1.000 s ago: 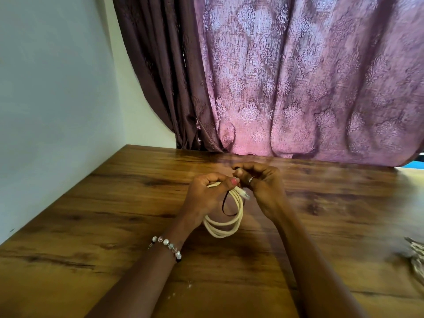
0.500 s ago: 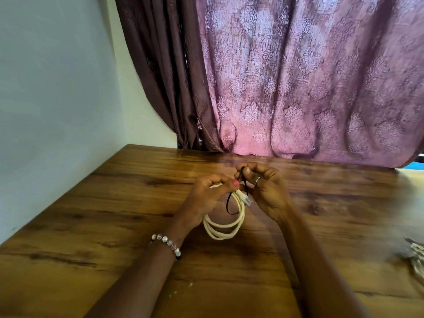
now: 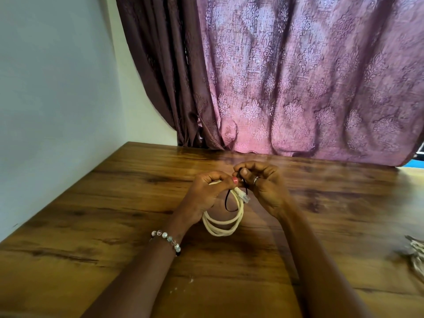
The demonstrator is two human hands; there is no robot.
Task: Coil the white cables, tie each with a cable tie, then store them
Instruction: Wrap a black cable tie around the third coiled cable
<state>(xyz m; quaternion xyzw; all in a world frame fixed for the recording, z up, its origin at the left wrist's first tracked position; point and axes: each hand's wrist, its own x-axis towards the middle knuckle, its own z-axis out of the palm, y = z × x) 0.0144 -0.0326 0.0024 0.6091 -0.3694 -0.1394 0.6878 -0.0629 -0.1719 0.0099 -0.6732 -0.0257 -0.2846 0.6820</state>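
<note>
Your right hand has its thumb and forefinger pinched on the upper end of the black cable tie, right at the top of the white cable coil; your left hand is curled round that same top, clamping the loops together. The coil hangs from your grip just above the wooden table, its clear plug poking out on the coil's right side, below your right thumb. You look to be in the tying step — the tie loops loosely round the strands and does not seem cinched yet. The next move probably calls for feeding the tail through and pulling it snug while your left hand keeps the loops from springing apart. The tie's ends are hidden between your fingertips, so whether it is threaded cannot be told. Far right of the coil, a pale bundle — perhaps more cables — is cut off by the frame edge and blurred.
</note>
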